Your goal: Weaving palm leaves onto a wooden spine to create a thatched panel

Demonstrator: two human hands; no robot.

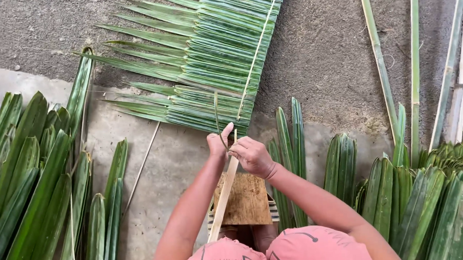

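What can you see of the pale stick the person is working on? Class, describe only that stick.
The pale stick is a long, thin, flat strip, light tan like split wood or bamboo. It slants up from near the person's knees, over a brown board, to both hands. The left hand and right hand close around its upper part, where folded green leaves are strung along it in a row. A thin green strand curls up near the hands.

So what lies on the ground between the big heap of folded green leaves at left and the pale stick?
Head view: a few loose folded green leaves on bare concrete floor.
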